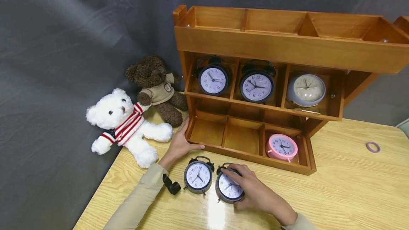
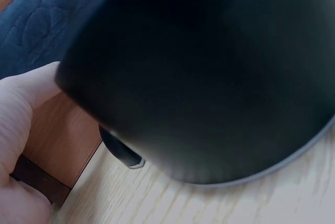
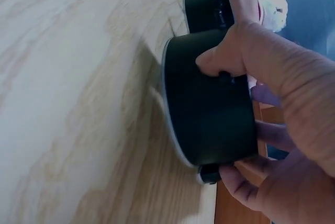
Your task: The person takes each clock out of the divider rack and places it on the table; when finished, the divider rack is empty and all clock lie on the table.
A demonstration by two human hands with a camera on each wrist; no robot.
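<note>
My right hand grips a black twin-bell alarm clock with a white dial, which stands on the table. In the right wrist view, thumb and fingers wrap its dark casing. A second black alarm clock stands just to the left, apart from it. At the wooden shelf's lower left corner, my left hand holds the frame, thumb along the front edge and fingers at the side. A dark alarm clock casing fills much of the left wrist view, hiding part of that hand's surroundings.
The middle tier holds two black alarm clocks and a grey-rimmed clock. A pink clock sits in the bottom right compartment. White and brown teddy bears are left of the shelf; a purple ring lies right.
</note>
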